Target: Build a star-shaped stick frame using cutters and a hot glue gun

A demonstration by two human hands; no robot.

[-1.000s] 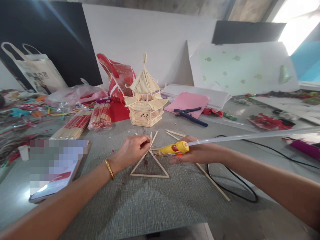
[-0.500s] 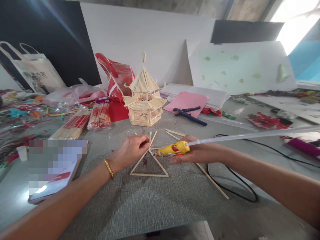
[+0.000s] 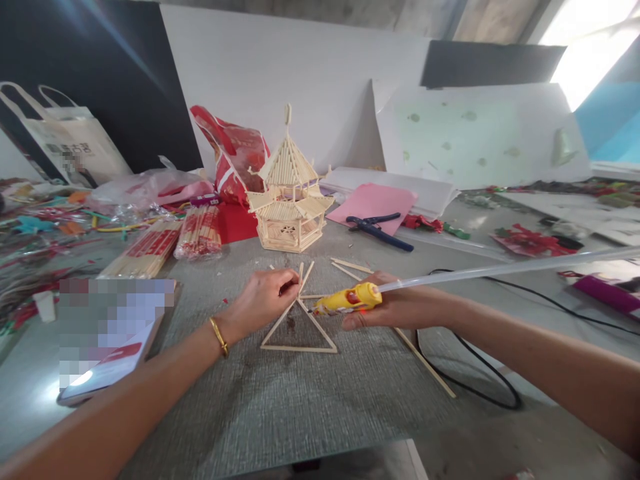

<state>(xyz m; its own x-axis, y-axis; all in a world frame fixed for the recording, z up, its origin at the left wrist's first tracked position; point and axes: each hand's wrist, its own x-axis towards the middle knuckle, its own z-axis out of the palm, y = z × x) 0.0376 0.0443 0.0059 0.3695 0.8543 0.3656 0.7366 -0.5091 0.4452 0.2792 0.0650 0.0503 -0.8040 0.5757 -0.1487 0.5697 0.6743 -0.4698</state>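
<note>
A flat frame of thin wooden sticks [image 3: 299, 349] lies on the table, with a triangle nearest me and more sticks meeting at its top corner. My left hand [image 3: 267, 295], wearing a gold bracelet, is closed at that corner, its fingertips pinched on a wooden stick [image 3: 302, 273]. In my right hand [image 3: 400, 303] is a yellow hot glue gun [image 3: 353, 298]. Its nozzle points left, close to the right side of the triangle; I cannot tell whether it touches. A long translucent glue stick [image 3: 480, 272] sticks out of its back. My right fingers are partly hidden behind the gun.
A stick-built pavilion model [image 3: 290, 200] stands behind the frame. Blue pliers [image 3: 380, 232] lie on pink paper [image 3: 367, 201]. Bundled sticks [image 3: 145, 248] and a lit phone [image 3: 113, 333] are at left. A black cord [image 3: 480, 373] loops by a loose stick [image 3: 430, 367] at right.
The glue gun and my right hand have shifted very slightly to the right. My left hand stays in place at the stick corner.
</note>
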